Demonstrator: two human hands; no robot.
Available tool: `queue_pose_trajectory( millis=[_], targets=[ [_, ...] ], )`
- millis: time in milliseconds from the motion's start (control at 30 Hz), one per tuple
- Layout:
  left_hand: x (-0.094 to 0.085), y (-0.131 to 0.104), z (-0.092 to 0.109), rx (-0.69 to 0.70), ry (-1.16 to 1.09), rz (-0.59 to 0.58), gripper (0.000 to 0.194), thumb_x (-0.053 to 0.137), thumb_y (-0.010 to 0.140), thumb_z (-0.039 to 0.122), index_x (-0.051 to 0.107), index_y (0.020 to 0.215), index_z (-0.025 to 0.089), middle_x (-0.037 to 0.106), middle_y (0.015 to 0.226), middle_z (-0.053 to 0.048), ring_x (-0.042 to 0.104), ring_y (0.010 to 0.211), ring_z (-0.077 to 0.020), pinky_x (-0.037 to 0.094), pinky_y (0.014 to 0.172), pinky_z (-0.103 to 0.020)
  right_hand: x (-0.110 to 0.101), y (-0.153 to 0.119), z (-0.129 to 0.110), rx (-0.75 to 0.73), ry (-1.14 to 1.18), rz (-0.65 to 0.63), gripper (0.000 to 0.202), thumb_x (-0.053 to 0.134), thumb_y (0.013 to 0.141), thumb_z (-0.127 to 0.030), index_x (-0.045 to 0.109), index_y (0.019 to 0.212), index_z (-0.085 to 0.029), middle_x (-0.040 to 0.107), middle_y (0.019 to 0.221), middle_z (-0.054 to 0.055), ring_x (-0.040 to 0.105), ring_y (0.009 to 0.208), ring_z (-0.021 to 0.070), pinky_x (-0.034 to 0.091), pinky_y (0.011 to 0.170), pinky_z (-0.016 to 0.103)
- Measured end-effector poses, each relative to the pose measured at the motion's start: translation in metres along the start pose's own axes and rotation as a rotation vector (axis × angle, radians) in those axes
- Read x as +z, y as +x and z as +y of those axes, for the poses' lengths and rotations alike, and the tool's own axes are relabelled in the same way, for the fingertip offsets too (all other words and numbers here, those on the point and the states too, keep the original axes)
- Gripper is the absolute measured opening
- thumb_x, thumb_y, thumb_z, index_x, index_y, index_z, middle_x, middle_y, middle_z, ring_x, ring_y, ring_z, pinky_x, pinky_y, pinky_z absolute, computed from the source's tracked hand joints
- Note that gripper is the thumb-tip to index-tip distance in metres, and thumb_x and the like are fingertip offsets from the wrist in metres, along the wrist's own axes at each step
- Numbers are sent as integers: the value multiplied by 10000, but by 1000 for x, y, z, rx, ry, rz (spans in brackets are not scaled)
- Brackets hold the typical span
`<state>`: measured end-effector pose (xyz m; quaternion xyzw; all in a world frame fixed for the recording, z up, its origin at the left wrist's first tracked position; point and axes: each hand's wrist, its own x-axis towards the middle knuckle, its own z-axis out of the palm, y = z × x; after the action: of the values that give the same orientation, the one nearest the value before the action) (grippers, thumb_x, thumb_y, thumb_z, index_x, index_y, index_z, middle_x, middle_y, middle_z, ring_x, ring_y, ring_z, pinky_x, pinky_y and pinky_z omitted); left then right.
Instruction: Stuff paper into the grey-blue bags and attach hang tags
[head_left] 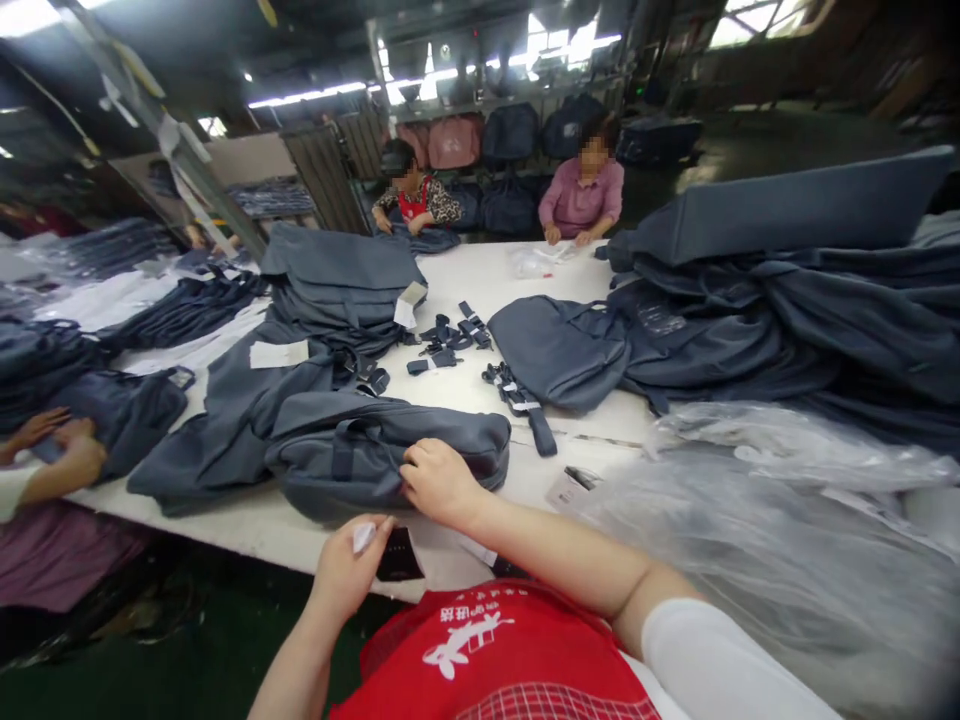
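Note:
A dark blue-grey bag (382, 450) with carry handles lies on its side on the white table (469, 280) in front of me. My right hand (442, 482) is closed on the bag's near side, fingers curled at the fabric; exactly what they pinch is hidden. Just below the bag, at the table's front edge, my left hand (351, 565) pinches a black card tag (400, 556) by its upper corner. A small crumpled white piece (364, 537) also shows within that hand.
Clear plastic bags (750, 540) spread over the right side. Folded straps (529, 400) lie mid-table, with a bag stack (345, 280) behind left and a heap (810, 320) at right. Two people work across the table; a co-worker's hands (75, 450) are at far left.

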<state>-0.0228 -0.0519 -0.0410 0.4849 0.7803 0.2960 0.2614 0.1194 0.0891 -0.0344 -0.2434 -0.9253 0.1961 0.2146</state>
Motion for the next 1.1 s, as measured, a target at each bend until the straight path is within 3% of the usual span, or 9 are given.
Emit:
queue_pose_trajectory(
  millis=[133,267,400,500,600,800,900,967,1100],
  targets=[
    [-6,6,5,-67,-103,76,390,573,770,537,731,869,194,744,820,-59,659,653,-210,518,546,-272,-2,22,13,220,566,-8,396,426,931,-419,683,772,-163,669,761,52,599,778,183,456,787,326],
    [-6,20,10,-71,-185,115,392,580,761,535,737,857,189,738,745,-47,660,653,-222,512,577,-284,-15,26,21,312,1220,-120,422,494,865,-529,691,872,-156,711,853,51,638,859,178,455,876,330],
    [1,39,19,83,-156,139,330,531,802,474,726,853,212,739,808,-52,673,755,-228,507,659,-283,-19,18,16,299,1388,-185,413,563,817,-549,659,861,-150,709,864,63,634,811,169,458,868,332],
    [9,49,28,195,-161,81,272,503,814,384,684,779,185,707,740,-49,640,679,-204,482,613,-273,-17,15,12,257,1354,-220,379,555,831,-539,612,828,-164,689,838,36,614,780,155,459,839,315],
    [17,53,34,278,-152,11,185,561,763,324,645,721,165,675,691,-42,602,636,-189,469,613,-273,-18,18,12,166,1163,-208,351,517,867,-508,566,774,-174,645,805,6,582,784,140,450,805,278],
    [21,55,26,230,-344,25,300,532,825,421,639,939,166,700,892,-70,636,835,-221,493,774,-302,-34,19,13,-4,593,-211,285,385,948,-340,578,816,-177,594,794,-1,534,750,130,425,728,244],
    [17,55,20,232,-360,-42,297,537,831,432,636,930,170,692,889,-65,618,843,-215,481,789,-304,-41,14,12,-32,383,-210,223,406,897,-178,622,952,-188,655,945,27,579,876,152,431,817,257],
    [15,54,19,223,-374,-77,284,540,830,434,635,877,170,683,837,-53,604,792,-199,473,749,-289,-42,11,12,-63,297,-224,312,427,817,-82,636,1022,-190,668,1026,40,588,951,165,426,871,261],
    [13,54,15,203,-390,-100,301,556,820,454,614,742,169,641,720,-38,566,688,-171,446,665,-260,-40,11,13,-113,190,-238,343,448,756,-55,674,987,-171,675,1010,65,592,948,179,434,876,266]
  ],
)
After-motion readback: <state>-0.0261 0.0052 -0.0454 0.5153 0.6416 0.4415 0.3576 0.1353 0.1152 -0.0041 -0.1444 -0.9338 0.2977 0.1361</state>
